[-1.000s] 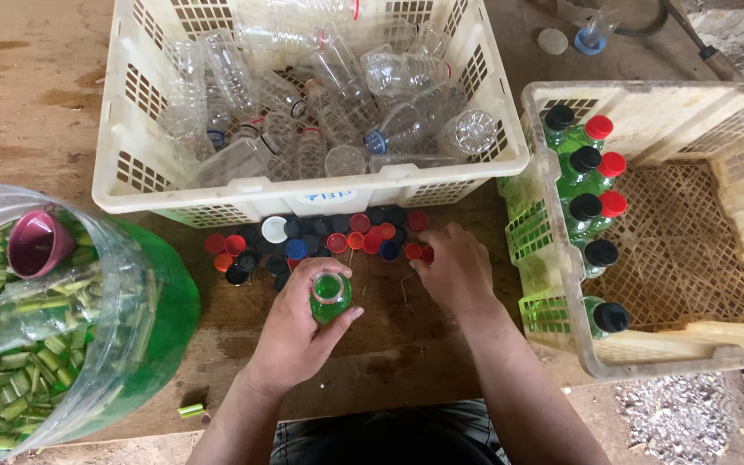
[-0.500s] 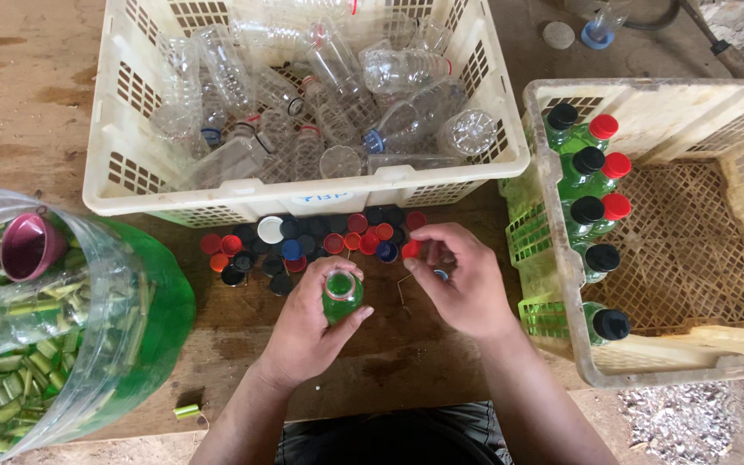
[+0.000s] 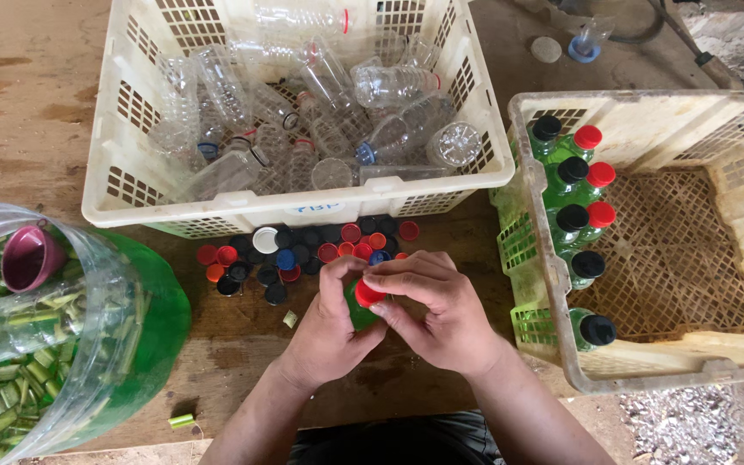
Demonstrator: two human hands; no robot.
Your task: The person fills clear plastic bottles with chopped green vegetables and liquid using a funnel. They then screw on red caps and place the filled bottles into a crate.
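Head view, now: the left hand (image 3: 325, 331) wraps around a small green bottle (image 3: 356, 312), its grip closed on the body so that only a sliver of green shows between the fingers. The right hand (image 3: 441, 310) is over the bottle's mouth, fingertips pinched tight on a red cap (image 3: 368, 294) that sits on top of the neck. Both hands meet low in the middle of the wooden tabletop (image 3: 36, 95), just in front of the person.

Compared with half a second ago, when the right hand was off to the side at the pile of loose caps (image 3: 303, 251) and the bottle's mouth stood bare in the left hand, the right hand has come across and brought a red cap onto the bottle. By my reading that means the cap has been picked and is being seated or turned; whether it is already threaded I cannot tell.

Behind the caps stands a white crate (image 3: 303, 207) full of empty clear bottles. To the right a cream crate (image 3: 673, 362) holds a row of filled green bottles with black and red tops along its left wall. At the left a green tub (image 3: 157, 336) lined with clear plastic holds cut green stalks and a maroon funnel (image 3: 32, 257).
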